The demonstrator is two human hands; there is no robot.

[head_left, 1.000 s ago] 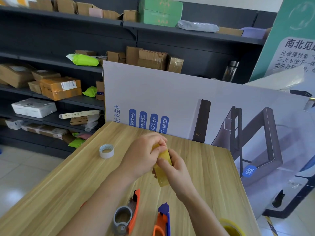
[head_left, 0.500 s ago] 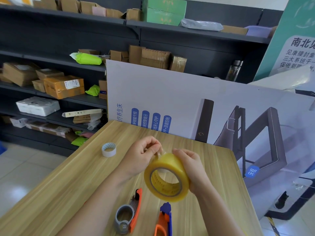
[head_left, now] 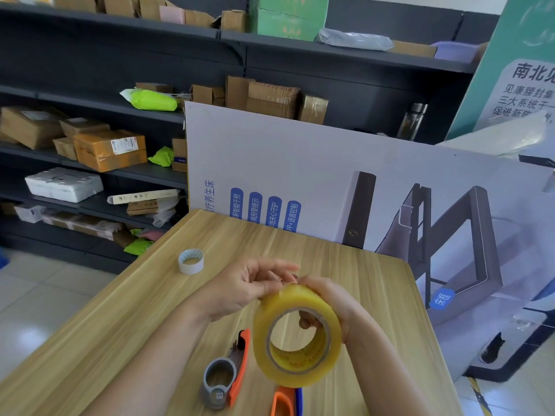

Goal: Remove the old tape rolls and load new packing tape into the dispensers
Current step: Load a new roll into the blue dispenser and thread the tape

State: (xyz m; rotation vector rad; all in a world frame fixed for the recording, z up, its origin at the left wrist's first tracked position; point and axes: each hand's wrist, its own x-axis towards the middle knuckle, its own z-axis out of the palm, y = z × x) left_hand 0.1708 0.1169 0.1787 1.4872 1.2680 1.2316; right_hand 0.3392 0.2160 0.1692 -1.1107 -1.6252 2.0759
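The new tape roll (head_left: 300, 298) is held up over the counter (head_left: 120, 310), just above the orange dispensers (head_left: 241, 352). It looks light, stiff at its card core, slick on the outer wrap and sticky only at the loose end, so I judge the core and flat sides the safest hold. The right hand (head_left: 330, 298) grips it so, fingers (head_left: 309, 321) curled into the core. The left hand (head_left: 243, 291) has its fingers loosely bent, tips at the roll's top edge — whether they pinch the tape end I cannot tell
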